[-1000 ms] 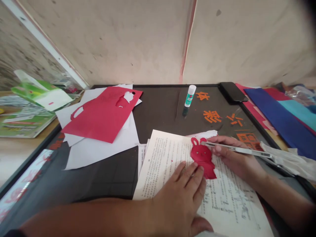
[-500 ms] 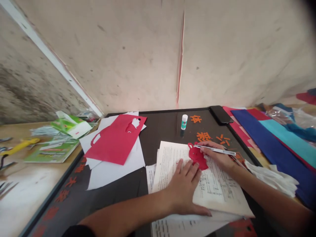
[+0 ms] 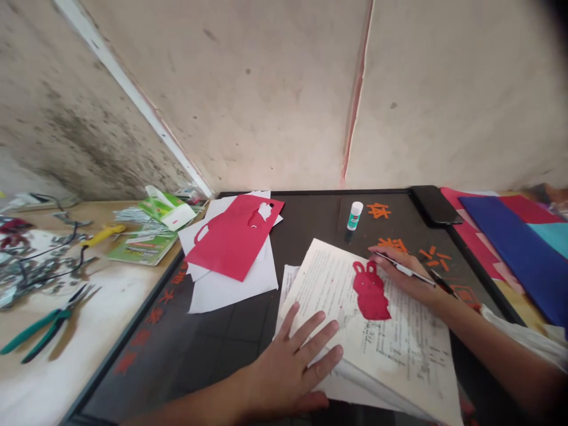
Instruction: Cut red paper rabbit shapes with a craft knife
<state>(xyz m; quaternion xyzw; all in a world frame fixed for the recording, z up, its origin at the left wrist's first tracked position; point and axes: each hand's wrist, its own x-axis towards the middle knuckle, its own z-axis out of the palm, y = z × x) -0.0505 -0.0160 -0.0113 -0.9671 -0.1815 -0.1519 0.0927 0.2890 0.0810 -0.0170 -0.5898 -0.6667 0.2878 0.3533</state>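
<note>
A red paper rabbit cutout (image 3: 371, 290) with two cut-out ears lies flat on a printed book (image 3: 319, 266). My left hand (image 3: 293, 361) is open, its fingers spread over the book's lower left edge, apart from the rabbit. Just right of the rabbit's ears, my right hand (image 3: 402, 275) is closed around a slim silver craft knife (image 3: 410, 271). The knife's tip points up and left, clear of the red paper. Beneath my right wrist lies a dark, thin pen-like tool (image 3: 444, 284).
A glue stick (image 3: 354, 216) stands behind the book, and a black phone (image 3: 435, 205) lies at the back right. Red cut paper (image 3: 231, 242) rests on white sheets to the left. Green-handled pliers (image 3: 48, 325) lie far left; a blue sheet (image 3: 510, 248) lies right.
My left hand has slid off the rabbit toward the lower left. The knife has lifted away from the ears to the right. The book has turned clockwise, and the view has shifted left.
</note>
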